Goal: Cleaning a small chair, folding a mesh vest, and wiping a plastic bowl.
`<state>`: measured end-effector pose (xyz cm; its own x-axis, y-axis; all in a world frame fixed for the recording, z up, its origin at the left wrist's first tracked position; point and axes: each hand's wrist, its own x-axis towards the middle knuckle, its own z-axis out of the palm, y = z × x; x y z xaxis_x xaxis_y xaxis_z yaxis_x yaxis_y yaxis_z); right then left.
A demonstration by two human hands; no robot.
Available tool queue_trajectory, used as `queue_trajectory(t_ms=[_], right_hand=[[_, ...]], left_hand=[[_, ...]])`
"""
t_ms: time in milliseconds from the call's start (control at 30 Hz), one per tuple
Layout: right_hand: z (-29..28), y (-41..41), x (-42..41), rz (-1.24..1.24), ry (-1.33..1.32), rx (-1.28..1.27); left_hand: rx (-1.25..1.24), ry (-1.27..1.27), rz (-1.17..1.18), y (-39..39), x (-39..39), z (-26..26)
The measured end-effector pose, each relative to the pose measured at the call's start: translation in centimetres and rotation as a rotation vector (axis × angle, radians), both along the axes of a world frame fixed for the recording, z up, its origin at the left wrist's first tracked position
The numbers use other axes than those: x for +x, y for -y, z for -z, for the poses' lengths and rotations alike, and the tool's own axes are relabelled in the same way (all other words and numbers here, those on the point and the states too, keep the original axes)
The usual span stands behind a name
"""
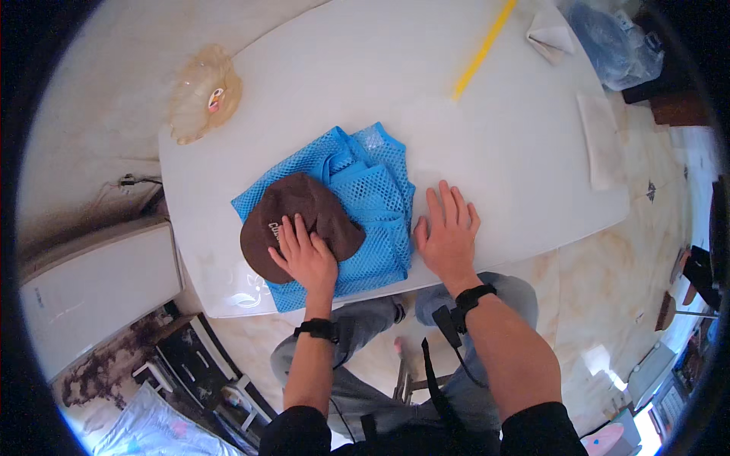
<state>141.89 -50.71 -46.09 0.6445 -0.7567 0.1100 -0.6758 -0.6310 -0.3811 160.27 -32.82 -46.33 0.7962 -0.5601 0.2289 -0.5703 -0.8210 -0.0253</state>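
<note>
A brown cap (325, 214) with light lettering lies on a loosely folded blue mesh cloth item (370, 239), its brim towards the lower left. My left hand (305, 253) rests on the cap, palm down with fingers apart, and does not grip it. Just right of the blue mesh, my right hand (447, 233) lies flat on the white tabletop (513, 171) with its fingers spread and nothing in it. The cap and my left hand hide part of the mesh.
A translucent amber dish (205, 97) stands at the upper left edge. Farther back are a yellow strip (485, 51), a folded whitish cloth (550, 37) and a clear plastic bag (616, 48). Another pale cloth (601, 142) lies along the right edge. A white appliance (102, 296) stands left of the table.
</note>
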Motion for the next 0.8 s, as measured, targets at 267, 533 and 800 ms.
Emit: queue_trajectory(t_ms=[267,533,800], right_hand=[[0.4,0.0,-0.7,0.0,-0.003,-0.073],[2.2,-0.9,-2.6,0.008,0.014,-0.076],[3.2,-1.5,-3.7,0.006,-0.036,-0.039]], left_hand=[[-0.042,0.021,0.094,-0.7,2.3,0.5],[-0.084,0.073,0.049,-2.3,5.5,2.3],[-0.087,0.092,0.039,-4.1,6.2,3.1]])
